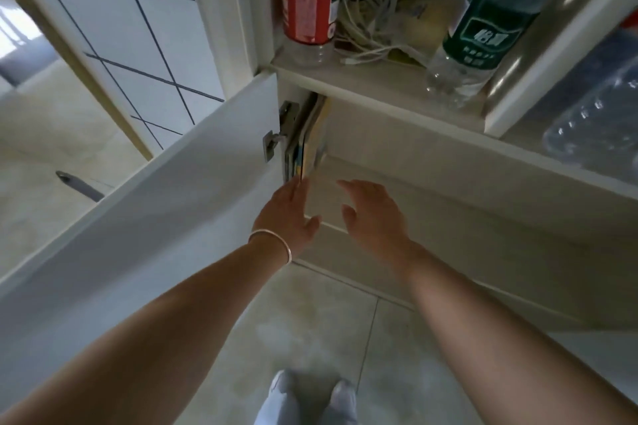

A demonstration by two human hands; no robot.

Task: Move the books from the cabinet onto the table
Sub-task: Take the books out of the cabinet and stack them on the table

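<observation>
Books [307,141] are stood upright against the left wall of the cabinet [431,162], beside the door hinge [276,138]; with the left hand [293,214] and right hand [373,214] spread and empty, the thin, seemingly loose volumes could be fanned and dropped if pinched unevenly.

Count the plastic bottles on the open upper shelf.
2 for certain: a red-labelled bottle at the shelf's left, a green-labelled bottle at its right, white cables between them. Clear plastic at the far right edge may be another.
</observation>
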